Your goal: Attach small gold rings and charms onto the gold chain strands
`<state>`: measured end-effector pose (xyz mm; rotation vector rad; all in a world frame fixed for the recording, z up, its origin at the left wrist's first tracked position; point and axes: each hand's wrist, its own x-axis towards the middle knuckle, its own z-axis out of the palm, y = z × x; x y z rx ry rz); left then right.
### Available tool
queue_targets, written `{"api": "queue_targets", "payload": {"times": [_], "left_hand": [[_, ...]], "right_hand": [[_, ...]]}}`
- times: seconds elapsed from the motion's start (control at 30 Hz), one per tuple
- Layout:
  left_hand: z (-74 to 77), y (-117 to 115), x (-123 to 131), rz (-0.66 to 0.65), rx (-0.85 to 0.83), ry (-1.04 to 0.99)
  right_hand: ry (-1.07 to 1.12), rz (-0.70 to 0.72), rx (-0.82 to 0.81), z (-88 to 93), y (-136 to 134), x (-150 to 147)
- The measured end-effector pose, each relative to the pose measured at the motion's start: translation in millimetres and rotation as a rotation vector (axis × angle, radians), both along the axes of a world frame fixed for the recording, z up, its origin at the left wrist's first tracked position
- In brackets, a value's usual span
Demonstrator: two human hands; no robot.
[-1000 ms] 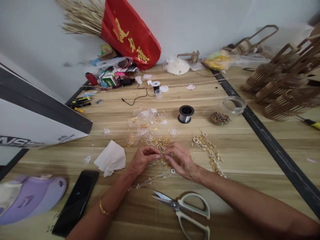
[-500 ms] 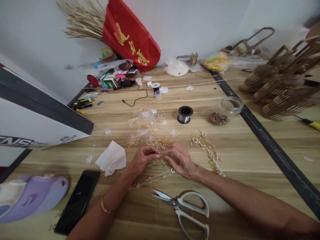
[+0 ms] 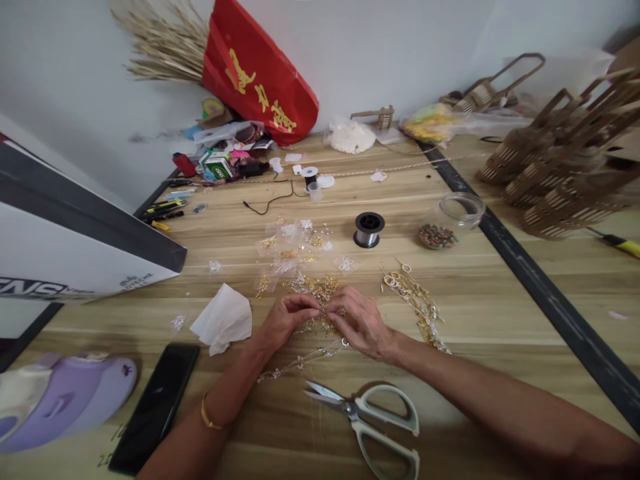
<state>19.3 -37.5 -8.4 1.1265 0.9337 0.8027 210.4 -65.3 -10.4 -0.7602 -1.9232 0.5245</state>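
Observation:
My left hand [image 3: 287, 320] and my right hand [image 3: 361, 321] meet over a small heap of gold beads and findings [image 3: 320, 288] on the wooden table [image 3: 500, 320]. Both pinch with thumb and fingertips pressed together at the same spot; what they hold is too small to name. A beaded strand [image 3: 300, 361] trails from under the hands toward me. A pile of finished gold chains with rings [image 3: 417, 303] lies just right of my right hand. White-handled scissors [image 3: 373, 417] lie near me, below the hands.
A black phone [image 3: 153, 407], a white tissue [image 3: 223, 320] and a purple cap [image 3: 65, 397] lie at the left. A wire spool [image 3: 369, 229] and a bead jar [image 3: 453, 217] stand further back. Wooden baskets [image 3: 560, 173] are stacked at the right, a red bag [image 3: 260, 80] by the wall.
My hands stay pinched over the gold beads, the fingers shifting only slightly. The view has drifted a little.

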Motion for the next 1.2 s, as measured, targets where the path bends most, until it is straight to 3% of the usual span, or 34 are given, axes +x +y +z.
{"api": "queue_targets", "payload": {"times": [1.2], "left_hand": [[-4.3,0.2,-3.5,-0.044,0.031,0.038]], "right_hand": [[-0.056,0.019,0.023,-5.3,1.2,1.2]]}}
